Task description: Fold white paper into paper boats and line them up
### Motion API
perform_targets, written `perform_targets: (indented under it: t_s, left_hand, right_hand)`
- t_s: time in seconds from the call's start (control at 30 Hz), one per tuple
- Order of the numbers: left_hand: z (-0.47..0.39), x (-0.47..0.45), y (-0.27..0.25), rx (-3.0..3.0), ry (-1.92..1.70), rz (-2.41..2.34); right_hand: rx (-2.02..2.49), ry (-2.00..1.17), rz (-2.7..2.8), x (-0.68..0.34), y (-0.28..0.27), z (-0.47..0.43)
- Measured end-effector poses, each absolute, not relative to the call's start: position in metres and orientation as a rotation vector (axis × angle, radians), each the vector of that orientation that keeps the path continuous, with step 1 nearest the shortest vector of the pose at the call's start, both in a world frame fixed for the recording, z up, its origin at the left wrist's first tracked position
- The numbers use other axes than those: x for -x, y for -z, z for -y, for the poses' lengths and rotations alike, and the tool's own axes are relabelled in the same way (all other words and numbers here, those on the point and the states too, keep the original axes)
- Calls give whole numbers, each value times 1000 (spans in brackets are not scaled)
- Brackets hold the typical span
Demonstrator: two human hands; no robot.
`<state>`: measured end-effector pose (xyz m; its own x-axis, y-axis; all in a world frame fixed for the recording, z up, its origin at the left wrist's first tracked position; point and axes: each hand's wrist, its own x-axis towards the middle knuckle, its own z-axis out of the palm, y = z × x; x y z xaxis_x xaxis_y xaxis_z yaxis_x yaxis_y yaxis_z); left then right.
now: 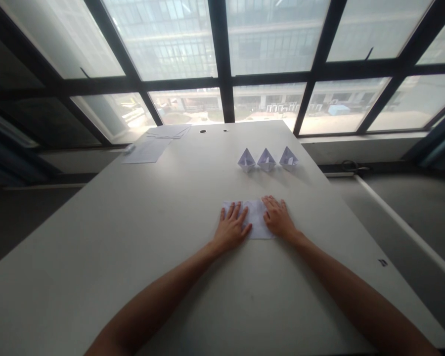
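Observation:
A sheet of white paper (257, 220) lies flat on the white table (163, 217) between my two hands. My left hand (233, 226) rests on its left part with the fingers spread. On the right side of the sheet, my right hand (278, 217) lies with its fingers stretched out over the edge. Both palms face down, and neither hand grips anything. Beyond the hands stand three folded paper shapes in a row: a left one (246, 161), a middle one (266, 160) and a right one (289, 159), each with a pointed top.
Loose sheets of paper (148, 150) lie at the table's far left corner, some overlapping. A dark round hole (202, 131) shows near the far edge. A small dark mark (382, 262) is near the right edge. Large windows (178, 44) rise behind the table.

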<state>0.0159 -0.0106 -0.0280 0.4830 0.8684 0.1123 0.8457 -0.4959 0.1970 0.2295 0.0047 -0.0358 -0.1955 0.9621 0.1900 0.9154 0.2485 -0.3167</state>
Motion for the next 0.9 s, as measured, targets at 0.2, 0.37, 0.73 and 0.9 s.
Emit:
perform_targets:
  t_s: [0.2, 0.37, 0.73, 0.9]
  left_hand:
    - [-4, -9, 21, -2683, -385, -1235]
    - [-2, -12, 17, -2686, -480, -1088]
    - [5, -16, 16, -2624, -486, -1263]
    - [5, -14, 16, -2694, -373, -1159]
  right_hand:
    - [1671, -123, 2159, -233, 26, -6]
    - [1777, -66, 2125, -230, 18, -1]
    - [1755, -174, 1984, -223, 29, -2]
    - [1438, -283, 2006, -226, 28, -4]
